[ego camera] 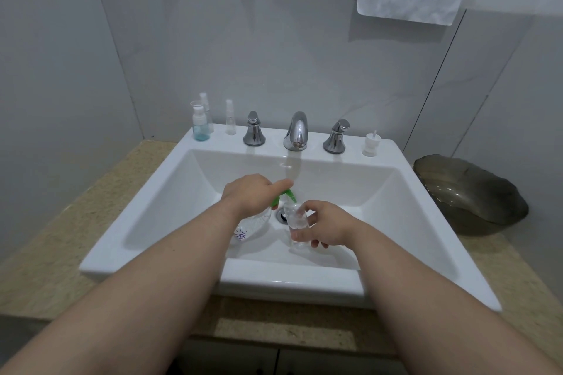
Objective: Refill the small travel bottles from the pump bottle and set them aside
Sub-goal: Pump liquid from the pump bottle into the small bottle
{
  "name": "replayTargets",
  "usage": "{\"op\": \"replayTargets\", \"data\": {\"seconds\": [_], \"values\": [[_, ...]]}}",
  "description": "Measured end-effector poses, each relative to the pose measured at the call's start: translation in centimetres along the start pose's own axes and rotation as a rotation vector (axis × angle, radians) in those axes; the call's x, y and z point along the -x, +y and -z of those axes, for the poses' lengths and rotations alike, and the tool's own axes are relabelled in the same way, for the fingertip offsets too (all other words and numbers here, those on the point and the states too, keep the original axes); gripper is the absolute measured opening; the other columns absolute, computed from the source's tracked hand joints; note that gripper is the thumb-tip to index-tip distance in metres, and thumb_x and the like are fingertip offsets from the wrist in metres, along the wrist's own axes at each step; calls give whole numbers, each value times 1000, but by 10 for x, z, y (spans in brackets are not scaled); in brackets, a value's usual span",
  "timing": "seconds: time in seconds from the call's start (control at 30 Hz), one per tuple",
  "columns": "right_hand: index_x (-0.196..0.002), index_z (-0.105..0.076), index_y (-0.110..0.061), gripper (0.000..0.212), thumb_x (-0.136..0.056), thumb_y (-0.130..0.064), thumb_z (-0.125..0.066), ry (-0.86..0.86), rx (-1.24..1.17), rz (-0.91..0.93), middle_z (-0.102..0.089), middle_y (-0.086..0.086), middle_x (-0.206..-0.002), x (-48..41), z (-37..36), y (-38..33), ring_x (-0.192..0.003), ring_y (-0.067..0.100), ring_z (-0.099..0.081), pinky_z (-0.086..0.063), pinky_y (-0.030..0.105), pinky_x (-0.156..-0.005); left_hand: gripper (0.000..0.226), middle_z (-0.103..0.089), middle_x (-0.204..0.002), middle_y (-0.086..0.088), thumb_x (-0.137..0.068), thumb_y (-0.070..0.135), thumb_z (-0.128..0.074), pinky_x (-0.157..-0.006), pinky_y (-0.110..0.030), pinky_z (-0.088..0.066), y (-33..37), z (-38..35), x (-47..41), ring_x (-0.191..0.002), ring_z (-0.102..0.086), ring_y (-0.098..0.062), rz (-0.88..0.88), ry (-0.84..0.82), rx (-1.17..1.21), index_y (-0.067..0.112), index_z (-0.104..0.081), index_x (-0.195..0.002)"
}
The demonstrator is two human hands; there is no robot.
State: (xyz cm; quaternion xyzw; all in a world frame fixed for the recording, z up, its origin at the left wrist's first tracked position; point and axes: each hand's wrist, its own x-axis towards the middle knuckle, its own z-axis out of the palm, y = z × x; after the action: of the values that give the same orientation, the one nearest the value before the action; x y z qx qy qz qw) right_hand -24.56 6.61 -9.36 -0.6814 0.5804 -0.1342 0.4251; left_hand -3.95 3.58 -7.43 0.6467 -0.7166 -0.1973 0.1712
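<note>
Over the sink [170, 192] drain, to catch drips, the left hand [248, 193] wraps the tilted pump bottle [253, 224], forefinger pressing its green nozzle [288, 194], toward the clear travel bottle [295, 219] at its 3 o'clock, pinched upright by the right hand [327, 224].

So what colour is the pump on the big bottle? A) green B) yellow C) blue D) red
A: the pump bottle, tilted in the left hand, has a green pump head aimed at the small clear bottle held in the right hand.
</note>
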Motion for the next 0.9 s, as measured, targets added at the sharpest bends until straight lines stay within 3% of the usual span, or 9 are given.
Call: {"op": "replayTargets", "data": {"seconds": [0.4,0.63,0.8,0.9], "values": [[-120,-59,-20,46,-83,-24,-86,-3,2,2,-75,-3,-100,0,-1,0,-57,12,-64,-45,25,-50,57,-63,-64,6,-92,58,-41,-66,-31,-39,2,0,-4,-70,-59,-18,1,-11,-18,18,-74,-70],[-119,-59,-22,45,-83,-26,-86,-4,20,-2,-76,-3,-99,0,-1,0,-59,13,-64,-45,24,-50,60,-60,-64,1,-78,57,-36,-62,-31,-39,2,-1,-4,-69,-56,-23,-31,-1,-14,9,-71,-74],[-120,-60,-21,46,-83,-25,-87,-2,16,-3,-75,-3,-98,0,-1,0,-58,12,-64,-45,23,-49,48,-62,-65,3,-92,47,-43,-60,-30,-36,4,-1,-2,-69,-56,-23,-38,12,-31,17,-67,-64],[-121,-59,-20,47,-83,-25,-86,0,13,-4,-74,-3,-96,1,-1,0,-58,12,-64,-45,23,-50,58,-63,-66,10,-98,59,-39,-65,-31,-38,3,-1,1,-73,-61,-18,-41,5,-31,17,-72,-73]]}}
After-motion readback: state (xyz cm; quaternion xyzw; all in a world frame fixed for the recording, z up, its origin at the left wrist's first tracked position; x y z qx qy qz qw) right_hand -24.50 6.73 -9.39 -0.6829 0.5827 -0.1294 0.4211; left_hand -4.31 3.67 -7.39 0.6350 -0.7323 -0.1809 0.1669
